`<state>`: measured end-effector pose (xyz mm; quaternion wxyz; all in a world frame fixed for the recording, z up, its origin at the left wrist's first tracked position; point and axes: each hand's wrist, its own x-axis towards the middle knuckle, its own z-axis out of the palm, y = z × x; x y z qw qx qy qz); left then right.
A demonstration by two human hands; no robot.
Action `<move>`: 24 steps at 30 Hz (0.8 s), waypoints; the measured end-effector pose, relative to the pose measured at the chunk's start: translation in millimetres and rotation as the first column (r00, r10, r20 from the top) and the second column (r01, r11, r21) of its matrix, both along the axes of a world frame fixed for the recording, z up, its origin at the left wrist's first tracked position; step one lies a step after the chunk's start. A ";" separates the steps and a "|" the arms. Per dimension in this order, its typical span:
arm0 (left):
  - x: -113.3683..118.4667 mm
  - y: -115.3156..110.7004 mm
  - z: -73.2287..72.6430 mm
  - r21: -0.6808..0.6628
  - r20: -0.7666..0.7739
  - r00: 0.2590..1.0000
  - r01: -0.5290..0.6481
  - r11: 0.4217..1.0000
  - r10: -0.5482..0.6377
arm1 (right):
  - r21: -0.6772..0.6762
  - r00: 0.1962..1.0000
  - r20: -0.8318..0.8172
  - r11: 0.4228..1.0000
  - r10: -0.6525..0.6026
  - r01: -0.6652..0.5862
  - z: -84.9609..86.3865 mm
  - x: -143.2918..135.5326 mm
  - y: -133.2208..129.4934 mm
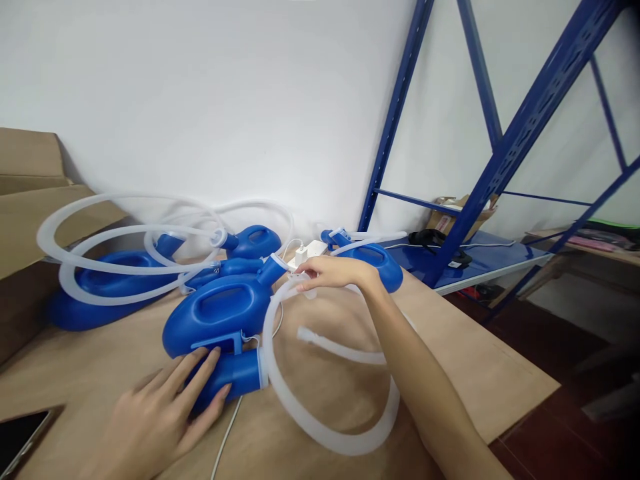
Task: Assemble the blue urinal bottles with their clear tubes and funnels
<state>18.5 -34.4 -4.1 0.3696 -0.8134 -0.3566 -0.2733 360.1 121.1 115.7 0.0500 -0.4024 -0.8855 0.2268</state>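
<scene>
My left hand (170,403) rests with fingers spread on a blue cylindrical part (237,377) at the lower left. Just behind that part lies a blue bottle (217,307) with a handle hole and an angled neck. My right hand (333,272) reaches past the bottle's neck, its fingers bent over the upper end of a translucent hose (333,437). This hose loops forward over the brown tabletop (480,363), and a thinner free end (313,335) lies inside the loop. Whether the right fingers grip the hose is unclear.
More blue bottles (115,283) with coiled hoses stand at the back left, another bottle (377,260) at the back right. A white power strip (315,249) lies near the wall. Cardboard (55,213) is at left, a phone (25,440) lower left, a blue shelf frame (480,193) at right.
</scene>
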 end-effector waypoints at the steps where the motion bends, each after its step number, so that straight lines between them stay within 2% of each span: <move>1: 1.3 -0.8 1.4 0.023 -0.019 1.000 0.015 1.000 -0.014 | -0.023 1.000 0.000 1.000 -0.005 0.005 0.0 -0.5 -0.2; 4: 4.5 0.8 5.4 0.063 -0.016 0.998 0.055 0.996 -0.054 | -0.056 0.999 0.002 0.997 -0.045 0.045 2.6 3.7 -1.0; 6: 8.2 5.6 11.2 0.041 0.072 0.996 0.057 0.998 -0.060 | -0.051 0.996 -0.006 0.995 -0.085 0.084 4.8 9.7 -1.3; 9: 20.2 16.4 29.0 -0.102 0.207 0.976 0.096 0.990 -0.073 | -0.077 0.988 -0.033 0.986 -0.151 0.148 6.0 18.1 -0.6; 11: 33.8 25.1 45.2 -0.227 0.233 0.968 0.151 0.962 -0.097 | -0.116 0.982 -0.040 0.977 -0.183 0.178 5.1 20.6 0.7; 14: 57.7 41.6 66.8 -0.326 0.147 0.972 0.224 0.918 -0.185 | -0.203 0.987 -0.050 0.969 -0.155 0.142 3.6 20.5 2.4; 15: 64.5 48.1 71.6 -0.364 0.094 0.978 0.206 0.908 -0.185 | -0.243 0.989 -0.058 0.963 -0.135 0.117 3.8 20.7 2.4; 18: 75.9 68.2 77.6 -0.474 -0.020 0.994 0.086 0.876 -0.108 | -0.322 0.992 -0.074 0.944 -0.103 0.074 8.3 26.9 -0.1; 20: 76.0 78.5 77.2 -0.552 -0.025 0.998 0.029 0.834 -0.050 | -0.287 0.994 -0.076 0.957 -0.074 0.049 13.4 36.1 -2.7; 22: 72.6 84.6 76.5 -0.632 0.010 0.999 0.045 0.774 -0.049 | -0.210 0.989 -0.143 0.978 -0.037 0.006 17.7 46.4 -4.4; 24: 67.6 87.6 77.8 -0.697 0.045 0.993 0.111 0.709 -0.112 | -0.164 0.962 -0.270 0.986 -0.037 -0.009 19.3 53.2 -4.5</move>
